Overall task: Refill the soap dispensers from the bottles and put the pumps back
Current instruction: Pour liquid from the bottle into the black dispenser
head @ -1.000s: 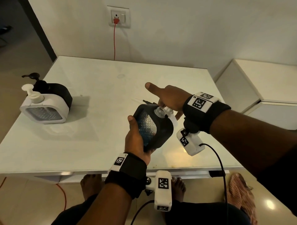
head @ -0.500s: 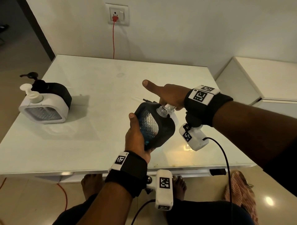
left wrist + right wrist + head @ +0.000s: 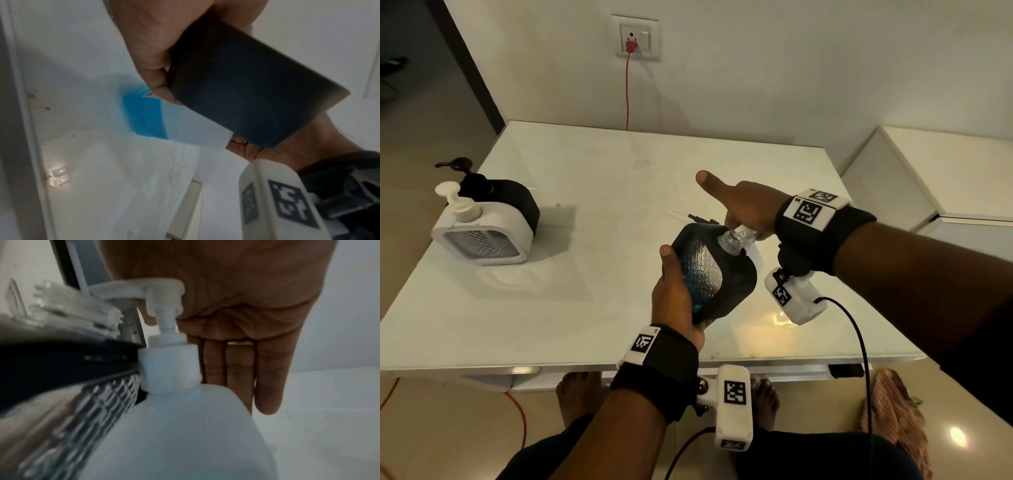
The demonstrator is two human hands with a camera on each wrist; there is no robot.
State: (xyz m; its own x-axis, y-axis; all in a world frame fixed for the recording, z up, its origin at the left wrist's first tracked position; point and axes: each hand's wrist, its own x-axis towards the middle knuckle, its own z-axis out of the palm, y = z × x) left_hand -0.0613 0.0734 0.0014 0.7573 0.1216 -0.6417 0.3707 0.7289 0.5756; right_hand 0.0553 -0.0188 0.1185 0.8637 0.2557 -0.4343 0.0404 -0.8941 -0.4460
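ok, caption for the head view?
Left hand tilts the black dispenser toward a white pump bottle under the right hand.

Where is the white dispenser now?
In the head view, the white dispenser stands at the table's left side, directly in front of a black dispenser.

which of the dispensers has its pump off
The black dispenser gripped by the left hand: its clear threaded neck is bare. Both dispensers at far left wear pumps.

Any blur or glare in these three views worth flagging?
Head: sharp, dim warm light, a lamp glare patch on the table near the front edge. Left wrist: soft focus, black dispenser underexposed. Right wrist: heavy motion blur on the dispenser's textured window; white pump bottle soft, close to the lens.
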